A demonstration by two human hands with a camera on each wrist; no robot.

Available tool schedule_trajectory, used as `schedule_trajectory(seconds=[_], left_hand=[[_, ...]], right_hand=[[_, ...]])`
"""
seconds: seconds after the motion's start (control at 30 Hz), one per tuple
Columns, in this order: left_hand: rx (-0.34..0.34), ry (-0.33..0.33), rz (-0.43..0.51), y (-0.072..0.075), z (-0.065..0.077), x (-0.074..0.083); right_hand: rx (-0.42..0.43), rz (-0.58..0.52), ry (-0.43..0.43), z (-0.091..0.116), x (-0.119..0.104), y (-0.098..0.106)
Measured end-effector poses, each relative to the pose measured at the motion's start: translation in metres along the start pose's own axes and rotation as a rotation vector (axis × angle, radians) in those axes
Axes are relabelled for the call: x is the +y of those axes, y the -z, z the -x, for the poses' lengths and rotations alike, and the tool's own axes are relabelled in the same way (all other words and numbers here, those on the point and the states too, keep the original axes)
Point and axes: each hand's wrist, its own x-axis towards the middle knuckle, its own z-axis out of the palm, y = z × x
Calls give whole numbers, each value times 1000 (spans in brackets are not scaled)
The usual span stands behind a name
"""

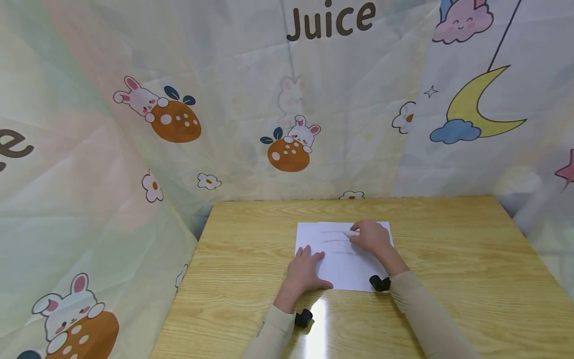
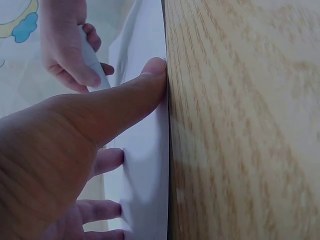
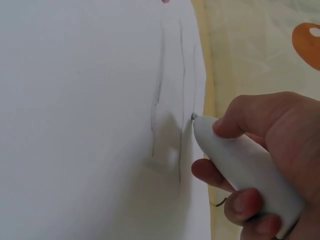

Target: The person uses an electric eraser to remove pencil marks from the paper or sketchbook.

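Three grey drawn lines [image 1: 334, 241] cross a white paper sheet [image 1: 345, 275] in the head view, the lowest of them faint. The sheet lies on a wood-grained desk [image 1: 466, 269] before a printed fabric backdrop [image 1: 228, 99]. The left hand [image 1: 305, 271] is spread over the sheet's near left corner, its thumb reaching rightward along the near edge. The right hand [image 1: 371, 238], over the sheet's far right part, pinches a white pen-shaped tool [image 1: 353, 233] whose tip points left, at the right end of the farthest line. The tool thus lies beyond the left hand and to its right, well apart from it. A black wrist camera [image 1: 303, 318] sits at the left sleeve, another at the right.

Left wrist view: the thumb is extended, its tip at the sheet's edge beside the bare wood; the fingers stand apart, their tips at the paper. Past the thumb, the right hand grips the tool.

Right wrist view: thumb and fingers close around the tool's thick, rounded body. Its small dark tip meets the line nearest the sheet's far edge; the other two lines run alongside, roughly parallel.
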Motion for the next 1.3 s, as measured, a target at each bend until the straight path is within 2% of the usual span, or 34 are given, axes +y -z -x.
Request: schedule_trajectory(seconds=[0.73,1.0,1.3], left_hand=[[-9,18,9,0,1,0],[-14,24,8,-3,0,-1],[0,14,-8,0,0,-1]], right_hand=[[-10,29,6,-2,-1,4],[-38,36,5,-3,-3,7],[-50,15,14,-5,-5,10]])
